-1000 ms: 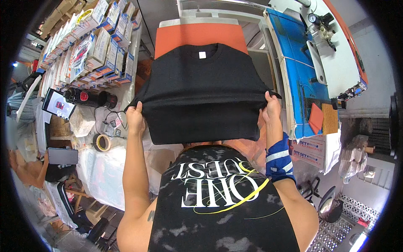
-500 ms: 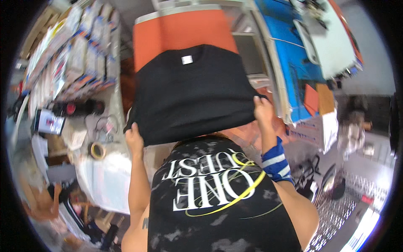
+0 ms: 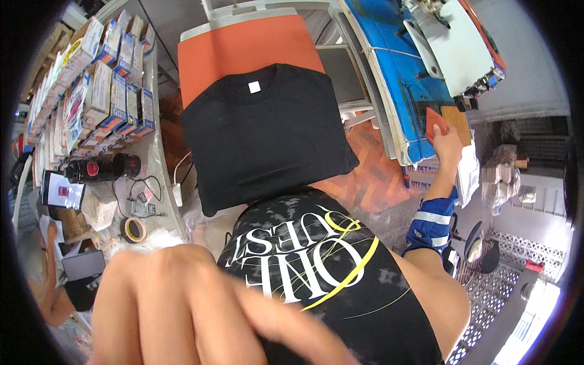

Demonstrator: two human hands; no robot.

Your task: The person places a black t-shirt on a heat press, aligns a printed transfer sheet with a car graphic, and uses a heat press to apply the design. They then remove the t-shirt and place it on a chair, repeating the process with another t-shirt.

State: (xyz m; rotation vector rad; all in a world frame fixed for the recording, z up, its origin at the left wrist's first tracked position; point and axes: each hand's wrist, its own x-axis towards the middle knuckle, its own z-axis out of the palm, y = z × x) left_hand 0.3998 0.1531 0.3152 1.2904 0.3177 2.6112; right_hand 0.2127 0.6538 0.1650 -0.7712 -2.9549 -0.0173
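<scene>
The black shirt (image 3: pixel 267 140) lies spread on the orange board (image 3: pixel 249 45), its neck toward the board's far edge, where a band of orange stays uncovered; its hem end reaches past the visible board toward the person's body. A small white label (image 3: pixel 254 87) shows inside the collar, and neither hand touches the cloth. To the right, the right hand (image 3: pixel 448 146) reaches over the near right corner of the blue surface (image 3: pixel 389 55), its fingers on the lower part of a red-orange pad (image 3: pixel 434 120); whether the grip has closed I cannot tell. A brown block (image 3: pixel 457 121) sits just beside the pad, on its right. The left hand (image 3: pixel 176 298) looms blurred close to the camera, fingers bent, well apart from the shirt; its palm is hidden, so I cannot tell if it holds anything. The step in hand looks like taking up the pad, with the shirt already laid out; the next move, in my judgement, calls for a sure pinch that clears the pad from the corner without dragging the block. Farther out, along the right edge of the left surface (image 3: pixel 163 188), lie cables, with a tape roll (image 3: pixel 132 230) near its near end and stacked boxes (image 3: pixel 103 97) toward its far end.
</scene>
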